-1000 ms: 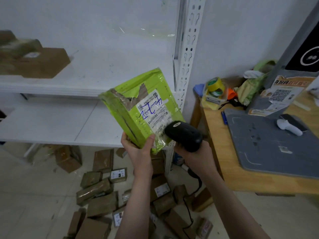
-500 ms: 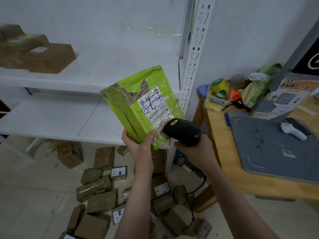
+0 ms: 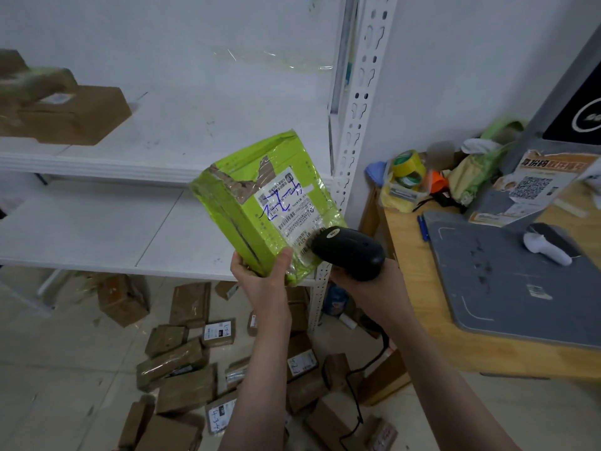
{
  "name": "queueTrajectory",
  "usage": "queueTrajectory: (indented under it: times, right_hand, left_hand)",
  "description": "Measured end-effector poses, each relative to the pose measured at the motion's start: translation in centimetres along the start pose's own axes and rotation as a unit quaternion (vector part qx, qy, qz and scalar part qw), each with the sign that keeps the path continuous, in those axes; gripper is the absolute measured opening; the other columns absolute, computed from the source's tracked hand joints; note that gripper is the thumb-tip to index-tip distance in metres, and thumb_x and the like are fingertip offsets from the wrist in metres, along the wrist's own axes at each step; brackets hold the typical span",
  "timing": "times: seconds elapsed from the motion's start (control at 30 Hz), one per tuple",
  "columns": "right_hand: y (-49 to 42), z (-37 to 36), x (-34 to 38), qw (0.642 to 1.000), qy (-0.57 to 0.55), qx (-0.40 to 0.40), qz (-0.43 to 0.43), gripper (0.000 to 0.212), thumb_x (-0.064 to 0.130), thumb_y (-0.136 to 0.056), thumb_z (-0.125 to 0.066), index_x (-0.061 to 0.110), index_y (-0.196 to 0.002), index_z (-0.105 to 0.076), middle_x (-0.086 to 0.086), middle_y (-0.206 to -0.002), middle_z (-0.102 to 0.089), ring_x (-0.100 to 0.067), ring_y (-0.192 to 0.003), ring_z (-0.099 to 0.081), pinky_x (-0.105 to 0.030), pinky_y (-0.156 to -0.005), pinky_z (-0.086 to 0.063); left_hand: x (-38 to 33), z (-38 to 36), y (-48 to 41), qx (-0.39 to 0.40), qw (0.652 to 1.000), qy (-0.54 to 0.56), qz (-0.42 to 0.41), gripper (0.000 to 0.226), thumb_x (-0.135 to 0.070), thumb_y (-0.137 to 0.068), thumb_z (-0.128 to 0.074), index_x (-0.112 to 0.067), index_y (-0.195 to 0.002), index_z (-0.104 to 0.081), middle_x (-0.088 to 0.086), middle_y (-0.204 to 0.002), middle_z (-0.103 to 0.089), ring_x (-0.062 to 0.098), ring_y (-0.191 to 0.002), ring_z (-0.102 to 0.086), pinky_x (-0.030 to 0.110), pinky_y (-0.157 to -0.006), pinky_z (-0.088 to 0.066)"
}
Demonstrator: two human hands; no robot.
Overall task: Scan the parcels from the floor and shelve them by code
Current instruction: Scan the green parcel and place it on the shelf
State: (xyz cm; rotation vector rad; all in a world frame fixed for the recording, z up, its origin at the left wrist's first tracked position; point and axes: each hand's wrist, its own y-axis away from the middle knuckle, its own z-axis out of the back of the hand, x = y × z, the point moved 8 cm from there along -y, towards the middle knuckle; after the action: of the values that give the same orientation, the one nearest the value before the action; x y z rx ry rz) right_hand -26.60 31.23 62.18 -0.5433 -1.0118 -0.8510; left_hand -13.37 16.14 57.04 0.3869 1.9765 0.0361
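The left hand (image 3: 260, 281) holds the green parcel (image 3: 247, 222) up by its bottom corner, thumb on the front and fingers curled round the back, in front of the white shelf (image 3: 97, 236) in the middle of the scene. The right hand (image 3: 367, 284) grips the black scanner (image 3: 349, 252) from below, and the scanner's head is just beside the lower right edge of the parcel's white label (image 3: 286, 209), which has blue writing on it. Many brown parcels (image 3: 182, 366) lie on the floor below, a brown box (image 3: 74, 115) sits far left on the upper board, and a wooden table (image 3: 413, 288) stands on the right.
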Motion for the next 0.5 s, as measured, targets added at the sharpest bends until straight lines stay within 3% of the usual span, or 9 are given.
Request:
queueTrajectory:
  times: [0.1, 0.3, 0.4, 0.5]
  right_hand:
    - [-0.3, 0.2, -0.4, 1.0, -0.008, 0.007, -0.006, 0.019, 0.014, -0.081, -0.079, 0.026, -0.075, -0.065, 0.008, -0.055, -0.061, 0.0, -0.05, -0.057, -0.018, -0.05, -0.043]
    - [-1.5, 1.9, -3.7, 0.995, -0.061, -0.045, -0.06, 0.009, 0.013, -0.084, -0.073, 0.009, -0.085, -0.065, 0.0, -0.06, -0.061, -0.012, -0.053, -0.057, -0.029, -0.057, -0.044]
    - [-1.7, 3.7, -5.7, 0.988, -0.096, -0.091, -0.078, 0.016, 0.013, -0.085, -0.071, 0.01, -0.099, -0.064, -0.005, -0.073, -0.064, -0.016, -0.062, -0.058, -0.03, -0.058, -0.044]
    - [-1.8, 6.6, -8.7, 0.974, -0.097, -0.173, -0.109, 0.025, 0.013, -0.086, -0.071, 0.02, -0.107, -0.059, 0.001, -0.087, -0.063, -0.014, -0.075, -0.059, -0.024, -0.056, -0.041]
  left_hand:
    - [0.2, -0.4, 0.0, -0.003, 1.0, -0.013, 0.013, 0.075, -0.007, -0.083, -0.077, -0.016, -0.145, -0.035, 0.005, -0.131, -0.057, 0.017, -0.108, -0.061, 0.011, -0.069, -0.052]
    - [2.4, -1.1, 0.1, -0.019, 0.995, -0.04, 0.086, 0.08, -0.017, -0.077, -0.084, -0.011, -0.142, -0.038, 0.008, -0.128, -0.061, 0.025, -0.115, -0.063, 0.042, -0.099, -0.053]
    - [3.9, -2.0, 1.2, -0.02, 0.99, -0.052, 0.127, 0.075, -0.019, -0.075, -0.086, -0.011, -0.135, -0.042, 0.004, -0.126, -0.061, 0.02, -0.11, -0.063, 0.034, -0.091, -0.054]
    - [5.8, -3.2, 2.5, -0.013, 0.976, -0.046, 0.212, 0.098, -0.04, -0.049, -0.094, -0.01, -0.13, -0.047, 0.004, -0.123, -0.063, 0.022, -0.105, -0.067, 0.041, -0.089, -0.057]
